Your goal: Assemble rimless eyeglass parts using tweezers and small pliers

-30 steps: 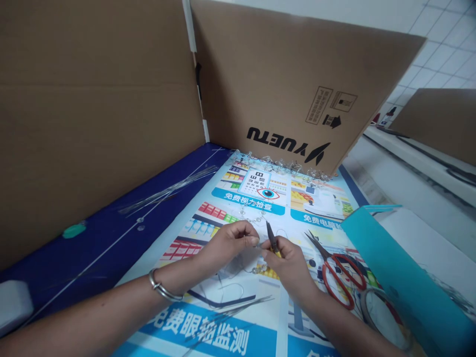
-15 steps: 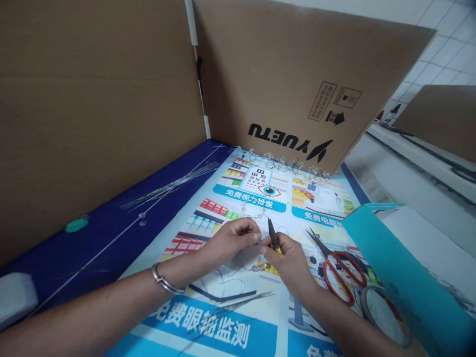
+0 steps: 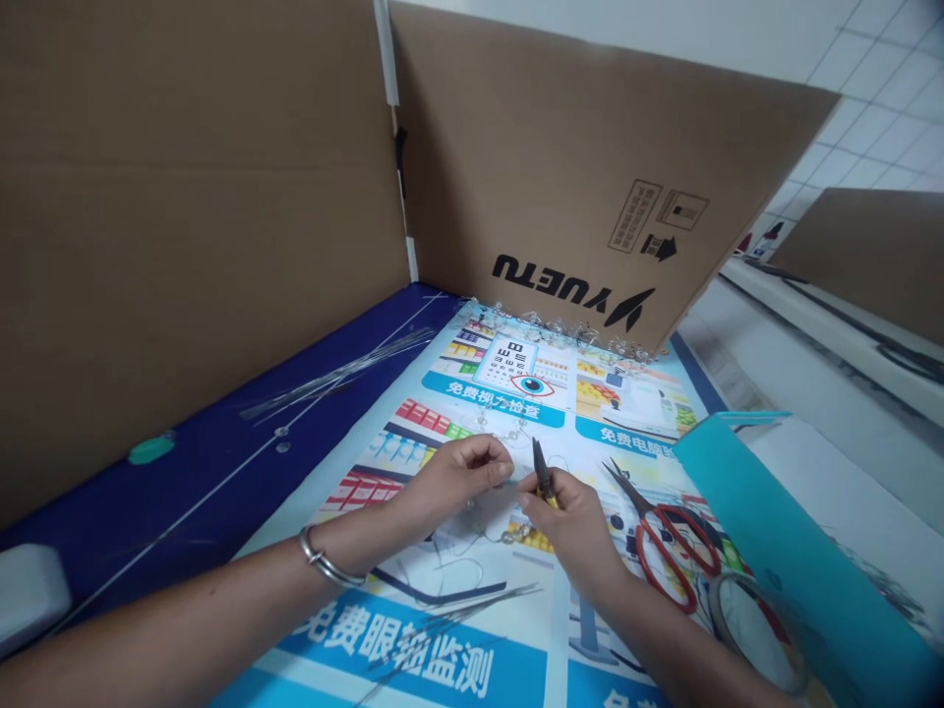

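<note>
My left hand point(image 3: 472, 470), with a metal bangle at the wrist, has thumb and forefinger pinched on what looks like a thin wire; the wire is barely visible there. Below and around the hands, clear beads point(image 3: 516, 534) hang or lie along fine wire, partly covered by my fingers. My right hand point(image 3: 564, 506) grips small pliers point(image 3: 542, 467) with dark jaws and yellow handles, jaws pointing away from me. A narrow gap separates the fingertips of both hands. Red-handled scissors point(image 3: 668, 551) lie just right of my right hand.
Loose wire lengths point(image 3: 457, 624) lie near the front, with another wire bundle point(image 3: 346, 369) at left. Clear beaded pieces point(image 3: 560, 329) line the foot of the cardboard wall point(image 3: 590, 147). A tape roll point(image 3: 756, 629) and a teal folder point(image 3: 782, 531) sit at right.
My hands have drawn slightly apart, the left fingertips shifting a little left. The pliers stay in my right hand. The camera view has tilted slightly.
</note>
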Motion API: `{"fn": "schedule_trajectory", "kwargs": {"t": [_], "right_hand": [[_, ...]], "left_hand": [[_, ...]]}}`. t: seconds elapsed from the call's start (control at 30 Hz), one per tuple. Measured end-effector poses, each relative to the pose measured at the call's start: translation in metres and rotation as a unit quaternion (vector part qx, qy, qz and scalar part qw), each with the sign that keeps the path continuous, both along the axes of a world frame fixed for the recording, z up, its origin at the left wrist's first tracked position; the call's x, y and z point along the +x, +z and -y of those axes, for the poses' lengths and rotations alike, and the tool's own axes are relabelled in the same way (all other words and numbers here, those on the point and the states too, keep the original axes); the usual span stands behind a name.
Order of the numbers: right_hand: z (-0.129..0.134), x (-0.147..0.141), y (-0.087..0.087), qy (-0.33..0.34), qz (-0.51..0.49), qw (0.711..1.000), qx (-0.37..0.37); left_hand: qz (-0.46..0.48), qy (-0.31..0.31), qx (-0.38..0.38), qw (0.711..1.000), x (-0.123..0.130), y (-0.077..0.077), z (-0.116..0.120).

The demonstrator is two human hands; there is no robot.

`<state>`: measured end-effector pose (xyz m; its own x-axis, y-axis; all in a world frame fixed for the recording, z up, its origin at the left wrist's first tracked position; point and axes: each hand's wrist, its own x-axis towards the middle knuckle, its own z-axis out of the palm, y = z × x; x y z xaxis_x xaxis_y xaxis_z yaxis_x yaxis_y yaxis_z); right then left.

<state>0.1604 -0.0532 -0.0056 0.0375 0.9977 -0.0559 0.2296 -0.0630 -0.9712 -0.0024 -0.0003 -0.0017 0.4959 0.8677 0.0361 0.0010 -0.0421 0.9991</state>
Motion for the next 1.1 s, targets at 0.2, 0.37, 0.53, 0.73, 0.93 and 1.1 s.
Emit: {"fn": "schedule_trajectory", "kwargs": {"t": [0.2,0.37,0.53,0.73,0.93,1.1], "right_hand": [[-0.002,-0.001,0.002,0.003,-0.006,1.0,-0.003],[-0.003,-0.003,0.002,0.003,0.0,1.0,-0.006],[-0.004,-0.002,0.001,0.008,-0.001,1.0,0.003],[-0.005,0.001,0.0,0.01,0.001,1.0,-0.001],[-0.004,0.013,0.009,0.04,0.031,0.999,0.018],[-0.003,0.023,0.026,0.08,0.116,0.99,0.012]], "left_hand": [[0.003,-0.002,-0.001,1.0,0.001,-0.003,-0.001],[-0.015,-0.009,0.011,1.0,0.001,-0.003,0.0],[-0.023,-0.007,0.01,1.0,0.001,-0.009,-0.003],[-0.03,-0.021,0.003,0.999,0.001,-0.012,-0.003],[-0.03,0.026,0.032,0.999,-0.004,-0.006,-0.007],[-0.024,0.044,0.036,0.998,-0.007,-0.001,-0.011]]}}
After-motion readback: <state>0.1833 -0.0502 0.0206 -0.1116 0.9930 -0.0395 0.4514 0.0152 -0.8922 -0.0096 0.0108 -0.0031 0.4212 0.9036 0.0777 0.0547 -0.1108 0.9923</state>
